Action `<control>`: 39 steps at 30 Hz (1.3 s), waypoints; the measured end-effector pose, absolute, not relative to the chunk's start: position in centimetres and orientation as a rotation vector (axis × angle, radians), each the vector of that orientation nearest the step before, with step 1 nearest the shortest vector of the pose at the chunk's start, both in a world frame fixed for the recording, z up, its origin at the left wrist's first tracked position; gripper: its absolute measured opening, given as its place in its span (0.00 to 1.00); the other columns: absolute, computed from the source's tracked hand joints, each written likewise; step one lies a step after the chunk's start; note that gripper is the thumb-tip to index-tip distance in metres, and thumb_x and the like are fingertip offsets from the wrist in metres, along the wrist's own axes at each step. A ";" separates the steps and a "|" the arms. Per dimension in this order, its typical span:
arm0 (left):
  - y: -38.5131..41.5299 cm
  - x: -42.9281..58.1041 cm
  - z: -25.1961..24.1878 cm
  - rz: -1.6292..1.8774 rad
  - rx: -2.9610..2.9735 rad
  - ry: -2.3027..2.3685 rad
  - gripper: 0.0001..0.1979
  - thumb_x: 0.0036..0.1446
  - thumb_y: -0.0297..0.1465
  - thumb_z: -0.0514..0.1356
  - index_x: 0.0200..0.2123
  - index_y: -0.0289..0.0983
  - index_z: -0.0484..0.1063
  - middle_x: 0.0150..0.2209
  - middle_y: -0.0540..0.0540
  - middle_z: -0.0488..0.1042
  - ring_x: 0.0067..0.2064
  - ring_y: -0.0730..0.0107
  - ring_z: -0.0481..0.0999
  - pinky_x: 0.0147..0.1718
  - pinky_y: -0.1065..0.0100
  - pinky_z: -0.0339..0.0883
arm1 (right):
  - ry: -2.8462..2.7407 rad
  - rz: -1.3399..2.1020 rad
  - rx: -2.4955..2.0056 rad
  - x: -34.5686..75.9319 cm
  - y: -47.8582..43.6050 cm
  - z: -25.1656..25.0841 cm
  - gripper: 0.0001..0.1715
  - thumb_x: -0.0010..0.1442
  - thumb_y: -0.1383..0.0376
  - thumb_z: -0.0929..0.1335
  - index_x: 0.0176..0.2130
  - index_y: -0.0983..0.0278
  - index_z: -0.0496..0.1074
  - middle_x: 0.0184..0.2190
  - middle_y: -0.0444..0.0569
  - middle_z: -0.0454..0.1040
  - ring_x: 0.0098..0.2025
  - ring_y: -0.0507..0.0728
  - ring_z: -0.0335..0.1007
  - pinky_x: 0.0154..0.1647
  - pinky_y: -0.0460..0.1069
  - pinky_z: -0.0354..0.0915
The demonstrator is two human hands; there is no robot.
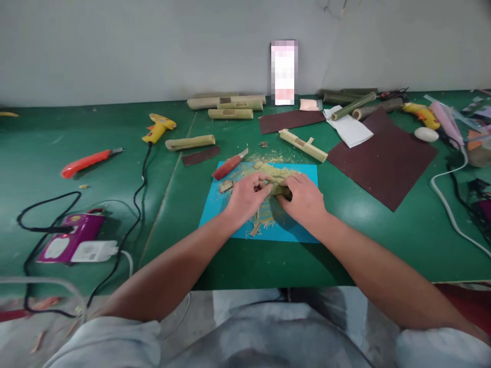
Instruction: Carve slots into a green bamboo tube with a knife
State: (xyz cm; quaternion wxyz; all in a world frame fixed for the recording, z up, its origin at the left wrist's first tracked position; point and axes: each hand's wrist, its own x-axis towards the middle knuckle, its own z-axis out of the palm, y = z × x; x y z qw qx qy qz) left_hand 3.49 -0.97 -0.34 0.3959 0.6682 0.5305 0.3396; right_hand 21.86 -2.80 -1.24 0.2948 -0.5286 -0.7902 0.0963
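Both my hands meet over a blue mat (303,174) on the green table. My left hand (245,198) has its fingers curled and pinched onto one end of a short green bamboo piece (282,191). My right hand (305,200) is wrapped around the other end of the same piece. Bamboo shavings (268,171) and chips cover the mat beneath and behind the hands. A red-handled knife (229,165) lies at the mat's upper left corner, just beyond my left hand.
Cut bamboo tubes (230,106) lie at the back; another bamboo tube (191,142) and a notched strip (303,145) are nearer. Dark sandpaper sheets (383,158) sit right. A yellow glue gun (157,128), orange cutter (90,162), purple device (72,237) and cables occupy the left.
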 end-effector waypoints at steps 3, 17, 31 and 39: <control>-1.0 3.4 -0.3 0.856 1.703 1.366 0.07 0.59 0.33 0.62 0.39 0.38 0.76 0.22 0.54 0.67 0.23 0.75 0.65 0.23 0.71 0.57 | -2.111 0.240 -1.412 21.7 -2.9 -1.3 0.03 0.59 0.66 0.69 0.36 0.61 0.69 0.39 0.53 0.74 0.45 0.63 0.66 0.43 0.56 0.62; -0.4 4.3 -0.1 0.879 1.712 1.417 0.04 0.56 0.31 0.63 0.35 0.37 0.75 0.22 0.53 0.68 0.24 0.76 0.64 0.23 0.71 0.55 | -2.129 0.186 -1.388 21.8 -2.7 -1.7 0.02 0.59 0.66 0.68 0.33 0.61 0.68 0.36 0.52 0.72 0.43 0.62 0.65 0.41 0.55 0.61; 0.2 4.7 -0.5 0.940 1.661 1.407 0.04 0.55 0.31 0.64 0.34 0.37 0.75 0.24 0.52 0.71 0.26 0.75 0.68 0.24 0.71 0.58 | -2.113 0.207 -1.391 21.9 -2.5 -1.7 0.04 0.59 0.65 0.69 0.33 0.61 0.67 0.36 0.51 0.71 0.43 0.61 0.66 0.40 0.55 0.62; 0.1 4.6 -0.3 0.915 1.661 1.405 0.04 0.56 0.31 0.64 0.34 0.37 0.75 0.25 0.51 0.72 0.27 0.74 0.70 0.24 0.71 0.60 | -2.099 0.220 -1.405 21.9 -2.5 -1.7 0.05 0.58 0.65 0.70 0.33 0.60 0.67 0.36 0.51 0.72 0.43 0.61 0.65 0.40 0.54 0.62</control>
